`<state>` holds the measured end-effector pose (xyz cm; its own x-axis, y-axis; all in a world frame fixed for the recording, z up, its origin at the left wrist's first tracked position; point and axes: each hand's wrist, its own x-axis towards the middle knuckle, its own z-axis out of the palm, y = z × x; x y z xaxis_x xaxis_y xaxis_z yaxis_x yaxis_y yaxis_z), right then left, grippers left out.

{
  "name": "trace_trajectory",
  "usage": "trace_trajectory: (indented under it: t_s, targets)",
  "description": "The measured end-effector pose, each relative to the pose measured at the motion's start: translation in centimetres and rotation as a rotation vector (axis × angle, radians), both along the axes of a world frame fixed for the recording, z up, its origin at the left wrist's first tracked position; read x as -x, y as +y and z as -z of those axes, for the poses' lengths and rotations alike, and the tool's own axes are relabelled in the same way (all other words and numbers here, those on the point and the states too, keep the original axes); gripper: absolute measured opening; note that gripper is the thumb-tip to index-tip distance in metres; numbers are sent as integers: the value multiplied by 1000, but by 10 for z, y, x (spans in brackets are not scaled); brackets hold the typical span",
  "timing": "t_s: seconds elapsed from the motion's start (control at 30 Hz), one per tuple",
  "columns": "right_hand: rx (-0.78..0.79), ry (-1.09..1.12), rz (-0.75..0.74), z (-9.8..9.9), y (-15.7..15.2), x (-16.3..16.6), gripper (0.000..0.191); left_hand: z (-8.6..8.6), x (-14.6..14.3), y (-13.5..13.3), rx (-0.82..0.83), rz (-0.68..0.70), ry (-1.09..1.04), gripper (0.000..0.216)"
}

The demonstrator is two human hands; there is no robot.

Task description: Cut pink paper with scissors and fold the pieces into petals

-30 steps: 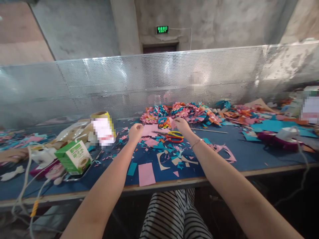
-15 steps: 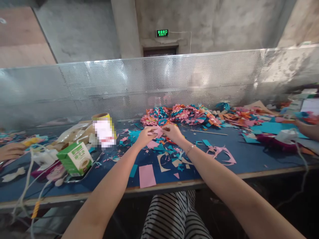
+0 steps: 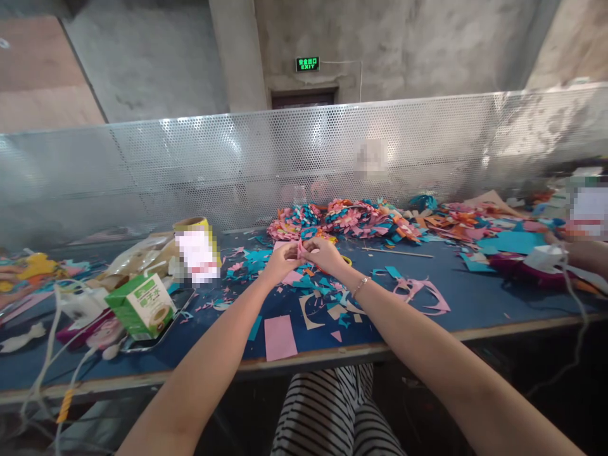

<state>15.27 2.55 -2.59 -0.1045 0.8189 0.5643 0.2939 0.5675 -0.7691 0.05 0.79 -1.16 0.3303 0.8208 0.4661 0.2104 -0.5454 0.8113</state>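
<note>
Fingertips point(image 3: 295, 252) of the left hand point(image 3: 281, 261) and right hand point(image 3: 327, 254) are closed on a pink scrap point(image 3: 301, 248), held just above the table point(image 3: 475, 297) near the paper pile point(image 3: 351, 215); its long axis cannot be told.

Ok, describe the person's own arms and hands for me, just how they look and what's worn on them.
Both arms are bare, with no sleeves in view. The left hand and right hand wear no gloves, and no rings can be made out. A thin bracelet circles the right wrist; the left wrist carries nothing.
</note>
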Motion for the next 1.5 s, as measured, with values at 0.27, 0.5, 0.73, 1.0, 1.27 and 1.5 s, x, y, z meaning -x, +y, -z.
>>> trace_trajectory:
  t_s: [0.27, 0.5, 0.73, 1.0, 1.27, 1.5]
  targets:
    - [8, -2, -49, -2, 1, -4, 13, 2, 4, 5, 76, -107, -42, 35]
    - [61, 12, 3, 1, 4, -5, 10, 0, 2, 1, 303, -97, -276, 35]
    - [53, 41, -22, 4, 6, -2, 14, -2, -1, -3, 348, -104, -338, 36]
    - [165, 190, -151, 3, 5, 1, 16, -1, -1, 1, 335, -128, -352, 31]
    - [322, 295, -200, -4, -4, 1, 10, 1, 7, 10, 208, -178, -259, 22]
    - [307, 299, -241, -6, -6, 0, 14, -2, 4, 3, 251, -128, -228, 28]
